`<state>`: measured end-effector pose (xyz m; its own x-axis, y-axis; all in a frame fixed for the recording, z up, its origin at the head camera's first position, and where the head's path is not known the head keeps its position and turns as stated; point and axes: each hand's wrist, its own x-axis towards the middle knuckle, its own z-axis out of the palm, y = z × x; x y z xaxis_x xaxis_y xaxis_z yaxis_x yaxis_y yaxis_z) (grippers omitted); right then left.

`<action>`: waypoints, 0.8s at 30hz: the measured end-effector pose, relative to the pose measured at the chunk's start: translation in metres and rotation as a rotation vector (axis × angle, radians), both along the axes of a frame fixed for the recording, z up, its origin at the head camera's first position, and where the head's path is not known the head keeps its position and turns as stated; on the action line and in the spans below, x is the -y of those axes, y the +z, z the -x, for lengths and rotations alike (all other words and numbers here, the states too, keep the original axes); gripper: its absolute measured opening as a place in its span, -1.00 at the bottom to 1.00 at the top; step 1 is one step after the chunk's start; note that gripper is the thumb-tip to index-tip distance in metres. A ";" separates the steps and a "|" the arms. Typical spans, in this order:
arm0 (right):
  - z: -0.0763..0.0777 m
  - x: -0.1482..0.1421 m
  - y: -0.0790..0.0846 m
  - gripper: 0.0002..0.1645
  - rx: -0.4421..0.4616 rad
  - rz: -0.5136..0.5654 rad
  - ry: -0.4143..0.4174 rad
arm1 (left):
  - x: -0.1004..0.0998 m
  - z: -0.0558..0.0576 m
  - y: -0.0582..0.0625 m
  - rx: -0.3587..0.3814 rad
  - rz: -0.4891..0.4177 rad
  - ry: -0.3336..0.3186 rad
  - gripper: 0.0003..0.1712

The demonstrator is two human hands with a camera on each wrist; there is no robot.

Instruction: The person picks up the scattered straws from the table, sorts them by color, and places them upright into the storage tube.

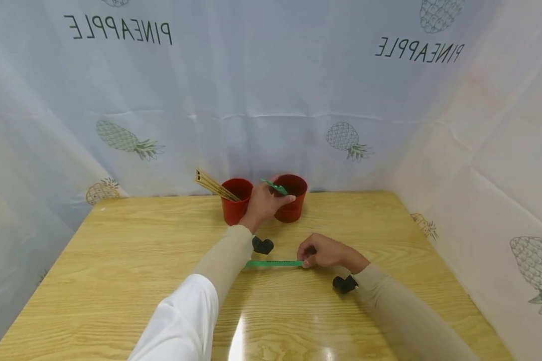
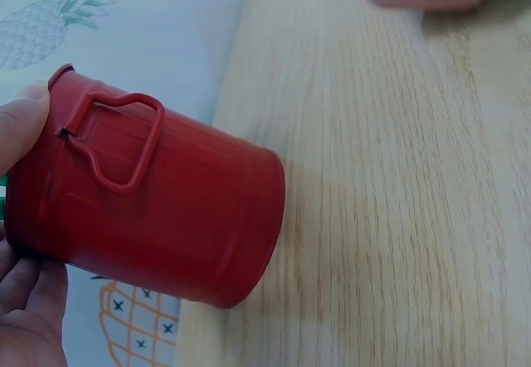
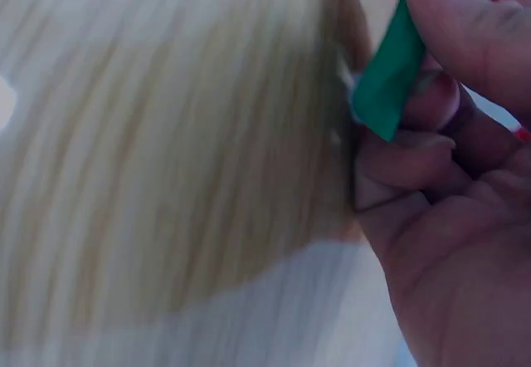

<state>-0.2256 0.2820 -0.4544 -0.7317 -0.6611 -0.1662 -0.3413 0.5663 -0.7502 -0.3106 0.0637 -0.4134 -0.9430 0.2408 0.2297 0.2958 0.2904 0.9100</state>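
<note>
My left hand (image 1: 264,200) is at the mouth of the right red bucket (image 1: 293,203). A green strip (image 1: 277,188) shows between its thumb and fingers. In the left wrist view, the red bucket (image 2: 166,193) has a wire handle on its side, and the thumb and fingers are around its mouth. Low over the table, my right hand (image 1: 327,250) pinches the end of another green strip (image 1: 275,263), which has dark markings along one edge. The left sleeve hides that strip's far end. In the right wrist view, a green end (image 3: 390,76) sticks out beneath the thumb.
A second red bucket (image 1: 235,213) stands left of the first, with several yellowish sticks (image 1: 214,185) leaning in it. One black lumpy object (image 1: 263,245) lies beside the left forearm, another (image 1: 343,285) by the right wrist. A pineapple-print curtain (image 1: 271,90) hangs behind the wooden table (image 1: 131,260).
</note>
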 end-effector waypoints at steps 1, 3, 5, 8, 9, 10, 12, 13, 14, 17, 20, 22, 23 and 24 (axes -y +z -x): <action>-0.001 -0.004 0.001 -0.88 0.009 -0.006 0.006 | 0.000 0.000 0.000 0.003 0.002 0.002 -0.09; -0.003 -0.013 0.004 -0.86 0.016 -0.026 0.022 | 0.000 0.000 -0.001 0.007 -0.003 0.000 -0.09; -0.006 -0.022 0.007 -0.85 0.015 -0.045 0.045 | 0.001 0.000 0.000 0.007 -0.012 -0.008 -0.09; -0.010 -0.035 0.012 -0.84 0.021 -0.047 0.057 | 0.002 0.000 0.000 0.001 -0.012 -0.020 -0.10; -0.010 -0.038 0.014 -0.84 0.026 -0.034 0.059 | 0.002 0.000 0.000 -0.001 -0.008 -0.022 -0.10; -0.011 -0.042 0.016 -0.85 0.021 -0.013 0.066 | 0.002 0.000 0.001 -0.007 -0.004 -0.024 -0.11; -0.009 -0.047 0.022 -0.87 0.013 0.050 0.075 | 0.004 0.000 0.001 -0.014 -0.001 -0.023 -0.08; -0.008 -0.048 0.025 -0.88 0.008 0.085 0.076 | 0.005 0.000 0.001 -0.012 -0.006 -0.022 -0.08; -0.007 -0.049 0.029 -0.89 0.002 0.118 0.071 | 0.005 0.000 0.001 -0.011 -0.008 -0.019 -0.06; -0.001 -0.045 0.042 -0.92 0.003 0.216 0.028 | 0.006 0.000 0.001 -0.007 -0.025 -0.016 -0.10; 0.004 -0.037 0.058 -0.93 -0.014 0.263 -0.073 | 0.005 0.000 0.000 -0.010 -0.025 -0.020 -0.18; 0.007 -0.031 0.068 -0.94 -0.042 0.288 -0.141 | 0.004 0.000 0.000 -0.022 -0.010 -0.019 -0.22; 0.009 -0.028 0.073 -0.94 -0.060 0.302 -0.171 | 0.003 0.000 0.000 -0.030 -0.002 -0.021 -0.26; 0.012 -0.025 0.078 -0.95 -0.087 0.313 -0.196 | 0.002 0.000 0.000 -0.038 0.009 -0.021 -0.29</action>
